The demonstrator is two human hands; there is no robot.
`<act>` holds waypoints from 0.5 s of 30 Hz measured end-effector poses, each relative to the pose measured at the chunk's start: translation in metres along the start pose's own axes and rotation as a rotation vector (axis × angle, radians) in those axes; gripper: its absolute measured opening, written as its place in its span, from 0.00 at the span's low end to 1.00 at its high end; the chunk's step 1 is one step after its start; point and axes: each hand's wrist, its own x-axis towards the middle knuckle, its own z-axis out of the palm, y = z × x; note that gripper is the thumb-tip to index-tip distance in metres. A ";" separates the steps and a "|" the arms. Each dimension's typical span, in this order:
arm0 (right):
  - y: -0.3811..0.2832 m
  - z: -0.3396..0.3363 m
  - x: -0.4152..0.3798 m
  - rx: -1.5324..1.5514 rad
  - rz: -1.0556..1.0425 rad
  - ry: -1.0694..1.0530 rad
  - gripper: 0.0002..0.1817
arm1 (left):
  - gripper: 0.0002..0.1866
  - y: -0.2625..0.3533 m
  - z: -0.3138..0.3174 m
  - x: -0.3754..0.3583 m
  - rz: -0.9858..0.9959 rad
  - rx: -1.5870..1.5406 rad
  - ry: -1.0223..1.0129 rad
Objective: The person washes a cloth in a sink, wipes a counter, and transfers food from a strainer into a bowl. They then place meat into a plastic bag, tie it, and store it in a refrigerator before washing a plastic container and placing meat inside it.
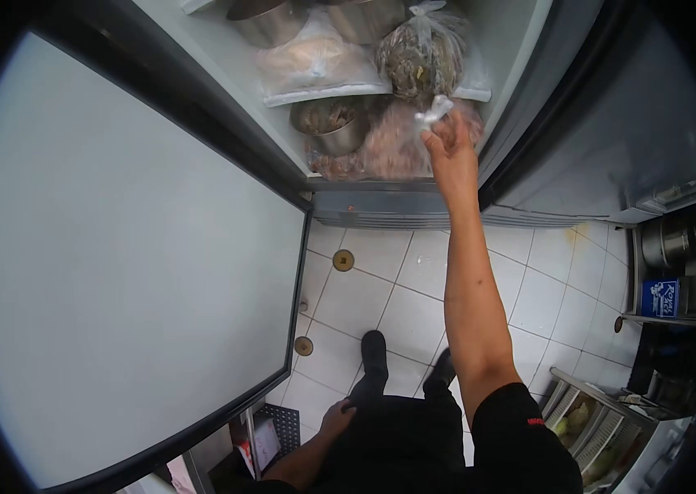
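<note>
My right hand (451, 138) reaches into the open fridge, its fingers pinched on the knotted white top of a clear plastic bag (401, 144) of pinkish contents on the bottom level. Left of that bag sits a metal pot (331, 123) with dark food in it. Just above my right hand, a tied clear bag (420, 62) with dark greenish-brown contents rests at the shelf's edge. My left hand (339, 413) hangs low beside my leg, its fingers partly hidden and too small to read.
The fridge door (142, 263) stands open on the left. Two more metal pots and a pale bag (307, 62) are on the upper shelf (327, 93). Lower right is a rack (591, 420) with produce; a blue box (661, 298) sits on a side shelf.
</note>
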 end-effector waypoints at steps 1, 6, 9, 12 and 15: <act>-0.005 -0.003 0.001 -0.028 -0.069 0.018 0.26 | 0.29 -0.002 -0.003 -0.001 -0.017 -0.037 -0.001; 0.087 -0.065 -0.104 -0.487 0.053 -0.579 0.23 | 0.28 0.027 -0.042 -0.034 -0.162 -0.192 -0.038; 0.255 -0.191 -0.293 -0.912 0.418 -1.158 0.28 | 0.27 -0.064 -0.042 -0.036 0.167 -0.027 0.229; 0.219 -0.388 -0.450 -0.783 0.396 -1.390 0.18 | 0.23 -0.084 -0.074 -0.078 0.109 -0.720 0.373; 0.112 -0.464 -0.490 -0.607 0.775 -1.276 0.13 | 0.12 -0.041 -0.119 -0.124 0.238 -1.072 0.882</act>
